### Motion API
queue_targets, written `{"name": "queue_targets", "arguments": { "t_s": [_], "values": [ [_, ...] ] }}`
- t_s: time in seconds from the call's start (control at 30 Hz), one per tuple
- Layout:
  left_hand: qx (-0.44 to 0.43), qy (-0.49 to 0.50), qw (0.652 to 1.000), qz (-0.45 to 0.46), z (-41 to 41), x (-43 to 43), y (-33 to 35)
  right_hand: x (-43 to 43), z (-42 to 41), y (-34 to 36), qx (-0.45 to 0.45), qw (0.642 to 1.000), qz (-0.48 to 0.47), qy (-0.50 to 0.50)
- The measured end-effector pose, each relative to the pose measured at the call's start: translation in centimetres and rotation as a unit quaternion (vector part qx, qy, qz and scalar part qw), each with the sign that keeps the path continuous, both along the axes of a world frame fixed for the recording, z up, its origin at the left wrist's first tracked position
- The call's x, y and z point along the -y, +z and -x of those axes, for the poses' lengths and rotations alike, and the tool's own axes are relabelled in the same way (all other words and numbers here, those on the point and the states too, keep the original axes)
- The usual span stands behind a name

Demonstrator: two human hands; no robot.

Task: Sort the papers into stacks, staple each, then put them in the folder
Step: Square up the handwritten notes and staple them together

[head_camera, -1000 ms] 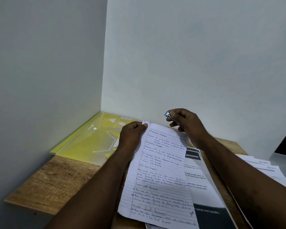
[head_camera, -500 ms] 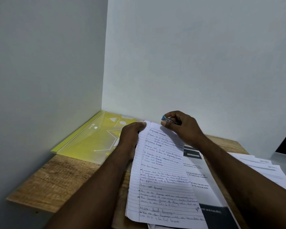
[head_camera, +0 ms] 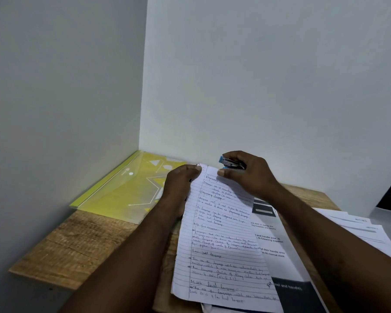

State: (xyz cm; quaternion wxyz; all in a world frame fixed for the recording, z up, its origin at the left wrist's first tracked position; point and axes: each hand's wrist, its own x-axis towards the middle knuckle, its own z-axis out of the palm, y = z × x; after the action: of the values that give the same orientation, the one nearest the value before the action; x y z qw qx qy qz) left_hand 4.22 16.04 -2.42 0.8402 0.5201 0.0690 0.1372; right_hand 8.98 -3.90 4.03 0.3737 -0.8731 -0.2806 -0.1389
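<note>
1. Near the back corner of the wooden bench (head_camera: 72,242), the left hand (head_camera: 181,180) is pinching the top left corner of the lined handwritten sheets (head_camera: 221,240), its fingers curling round the paper's edge
2. Just beside it, the right hand (head_camera: 248,177) is gripping a small blue and silver stapler (head_camera: 230,163), fingers curling over its top and the thumb pressing below; the stapler's mouth is pointing toward the held corner, though whether it is touching the paper I cannot tell
3. The handwritten sheets are lying slantwise over a printed document (head_camera: 278,247) with dark bands
4. The yellow translucent folder (head_camera: 122,193) is lying flat along the left wall, just behind the left hand
5. More white printed papers (head_camera: 359,229) are lying at the bench's right end, well apart from the folder
</note>
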Motion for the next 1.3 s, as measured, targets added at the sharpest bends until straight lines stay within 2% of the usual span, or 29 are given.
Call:
{"name": "queue_targets", "arguments": {
  "t_s": [0.37, 0.77, 1.0, 1.3],
  "values": [
    [0.019, 0.000, 1.000, -0.017, 0.2, 0.1, 0.1, -1.7, 0.7, 0.5, 0.047, 0.996, 0.062, 0.031],
    [0.071, 0.028, 0.991, -0.112, 0.1, 0.5, 0.0, -2.9, 0.4, 2.2, 0.048, 0.983, 0.167, 0.057],
    [0.082, 0.092, 0.972, -0.199, 0.0, 0.3, -0.2, -3.2, 0.3, 2.7, 0.067, 0.974, 0.208, 0.063],
    [0.072, 0.134, 0.964, -0.218, 0.0, 0.0, -0.2, -3.6, 0.0, 3.2, 0.105, 0.965, 0.233, 0.065]
  ]
}}
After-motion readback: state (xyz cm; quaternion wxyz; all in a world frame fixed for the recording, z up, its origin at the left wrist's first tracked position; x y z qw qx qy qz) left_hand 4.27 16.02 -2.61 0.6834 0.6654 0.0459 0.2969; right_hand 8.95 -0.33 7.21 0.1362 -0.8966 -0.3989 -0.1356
